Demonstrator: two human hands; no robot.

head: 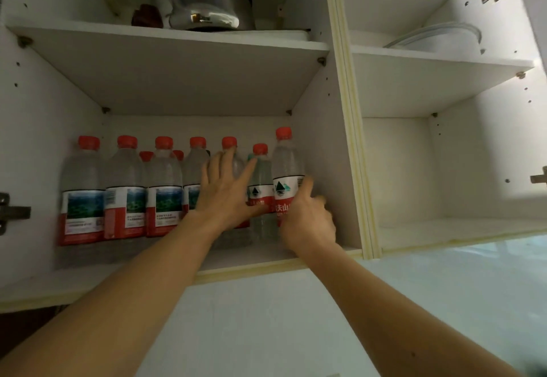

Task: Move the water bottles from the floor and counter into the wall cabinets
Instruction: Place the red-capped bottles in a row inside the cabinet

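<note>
Pretty far along I'd say: the lower shelf (pixel 251 267) of the left wall cabinet is nearly full. Right hand (pixel 307 217) grasps the last red-capped water bottle (pixel 286 175) at the right front corner, left hand (pixel 225 190) spread flat against the neighbours (floor and counter out of sight).

We see a row of bottles (pixel 124 190) standing on the lower shelf (pixel 242 261) of the left cabinet, more bottles behind them, a kettle (pixel 207 1) on the shelf above, and a plate (pixel 438 39) on the right cabinet's upper shelf.
</note>
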